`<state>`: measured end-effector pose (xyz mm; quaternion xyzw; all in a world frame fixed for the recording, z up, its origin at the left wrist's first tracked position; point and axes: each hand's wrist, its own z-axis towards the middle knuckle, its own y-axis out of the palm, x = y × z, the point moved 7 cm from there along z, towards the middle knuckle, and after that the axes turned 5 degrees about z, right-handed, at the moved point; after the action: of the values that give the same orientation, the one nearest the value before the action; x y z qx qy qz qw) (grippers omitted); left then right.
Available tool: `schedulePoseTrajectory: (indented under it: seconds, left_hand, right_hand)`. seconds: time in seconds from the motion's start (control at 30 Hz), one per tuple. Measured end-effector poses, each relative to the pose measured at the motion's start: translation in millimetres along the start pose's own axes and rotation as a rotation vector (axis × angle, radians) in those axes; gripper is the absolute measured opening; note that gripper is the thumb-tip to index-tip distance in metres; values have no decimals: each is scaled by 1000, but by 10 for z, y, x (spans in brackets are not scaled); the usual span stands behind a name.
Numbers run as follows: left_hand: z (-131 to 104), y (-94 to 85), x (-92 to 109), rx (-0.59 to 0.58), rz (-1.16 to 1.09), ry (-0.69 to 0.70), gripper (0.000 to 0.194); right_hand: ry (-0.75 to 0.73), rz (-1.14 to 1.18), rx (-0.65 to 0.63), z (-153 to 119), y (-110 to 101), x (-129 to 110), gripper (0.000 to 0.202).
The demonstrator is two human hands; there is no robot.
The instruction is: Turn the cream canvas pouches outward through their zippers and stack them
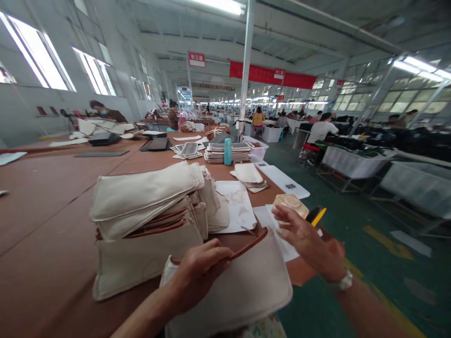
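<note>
A cream fabric pouch (239, 286) with brown edging hangs upright at the near table edge. My left hand (202, 265) is closed on its top edge, fingers and thumb pinching the brown trim. To the right, my right hand (303, 234) is raised with its fingers apart and nothing visible between them. Its fingertips overlap a yellowish block-like thing (291, 203); whether they touch it I cannot tell. A black-and-yellow tool (318, 216) shows just behind that hand. Left of the held pouch rises a stack of similar cream pouches (144, 192).
A stained white sheet (236, 206) and a small pile of cream pieces (249, 176) lie beyond the pouches on the brown table (45, 211). Farther back stands a turquoise bottle (228, 151) by stacked panels. White bins (350, 162) and several seated workers are across the green floor.
</note>
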<state>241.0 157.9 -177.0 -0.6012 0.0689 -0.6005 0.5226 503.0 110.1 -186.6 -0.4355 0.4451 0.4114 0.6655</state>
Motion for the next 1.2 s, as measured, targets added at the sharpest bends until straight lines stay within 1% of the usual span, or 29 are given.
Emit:
schedulePoseTrajectory:
  seconds: [0.07,0.13,0.17,0.2,0.23,0.27,0.3,0.37,0.43,0.53,0.6,0.67,0.7,0.77,0.8,0.87,0.93,0.97,1.0,1.07,1.13,1.2]
  left_hand:
    - [-162,-187,123,-45,-174,-3,24]
    - [-273,-265,207,-101,-354,-17,26]
    - [-308,-263,240,-119,-422,-19,27]
    - [-332,-247,262,-109,-467,-19,27]
    - [-346,-223,271,-69,-489,-20,27]
    - [-356,-194,265,-4,-496,-29,26]
    - [-369,-160,250,74,-494,-42,25]
    - [-412,-73,217,213,-502,-81,25]
    - [-465,30,205,288,-531,-125,25]
    - [-541,109,242,372,-601,-156,25]
    - [-570,141,295,384,-653,-150,27]
    - [-576,212,338,326,-695,-157,28]
    - [-577,254,345,294,-713,-168,29]
    - [-581,317,343,266,-733,-173,33]
    - [-587,329,331,280,-726,-171,35]
    - [-611,318,284,339,-670,-186,35]
    - [-661,278,195,390,-596,-246,32]
    - [-695,251,137,396,-585,-279,32]
    - [-729,228,68,376,-610,-307,31]
    - [-803,190,-108,272,-753,-359,32]
    - [-885,133,-319,137,-916,-425,36]
    - [-950,10,-515,53,-934,-488,36]
  right_hand:
    - [115,229,-189,-33,71,-159,49]
    - [173,373,-368,-168,292,-336,46]
    - [169,413,-443,-261,442,-436,47]
    - [145,438,-518,-367,616,-542,47]
    - [106,466,-574,-475,788,-649,45]
    - [40,479,-603,-577,944,-753,42]
    - [-49,477,-593,-666,1066,-849,35]
    - [-206,439,-458,-797,1193,-957,22]
    - [-303,362,-327,-907,1244,-980,17]
    - [-481,162,-275,-1053,1310,-1052,11]
    - [-642,1,-265,-1137,1365,-1145,14]
    - [-745,-168,-254,-1189,1446,-1188,21]
    - [-768,-247,-248,-1201,1492,-1181,19]
    - [-790,-374,-222,-1218,1566,-1134,7]
    - [-788,-409,-205,-1222,1585,-1101,6]
    - [-757,-401,-173,-1217,1566,-1039,11]
    - [-674,-307,-160,-1178,1468,-989,10]
    - [-618,-253,-168,-1145,1400,-969,9]
    - [-565,-209,-180,-1109,1324,-954,8]
    - [-479,-177,-200,-1027,1161,-939,9]
    - [-450,-207,-211,-954,1027,-934,10]
    - [-440,-248,-241,-906,983,-903,10]
